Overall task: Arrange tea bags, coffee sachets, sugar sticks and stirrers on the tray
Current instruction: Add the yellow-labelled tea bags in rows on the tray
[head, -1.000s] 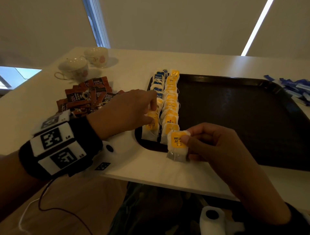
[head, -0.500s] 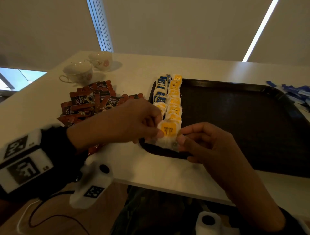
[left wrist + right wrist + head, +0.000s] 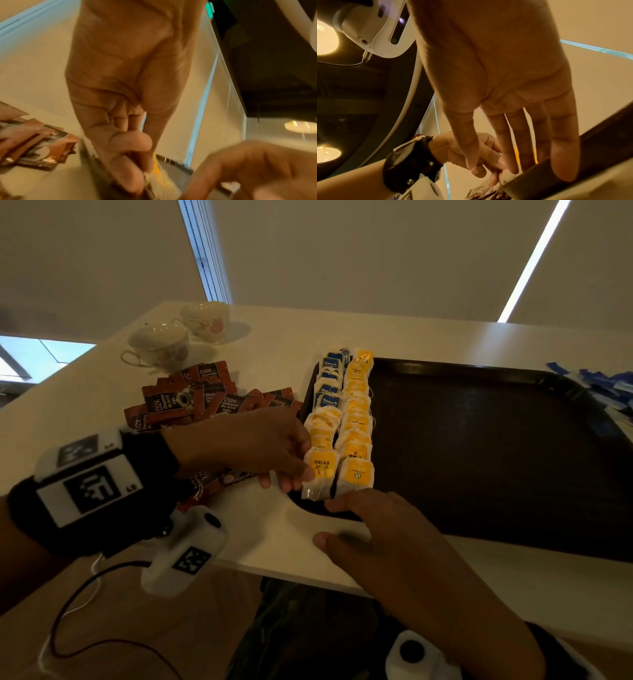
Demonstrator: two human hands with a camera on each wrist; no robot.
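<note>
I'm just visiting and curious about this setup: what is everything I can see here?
Tray: one, dark, on the white table.
Tea bags: two rows, yellow-tagged and blue-tagged, along the tray's left edge.
RELAX tea bag: one, yellow tag, nearest end of the left row.
Coffee sachets: a pile, brown, left of the tray.
Teacups: two, white, floral, far left.
Blue packets: a heap, right of the tray.
Left hand: pinches the RELAX tea bag.
Right hand: fingers straight, at the rows' near end.
</note>
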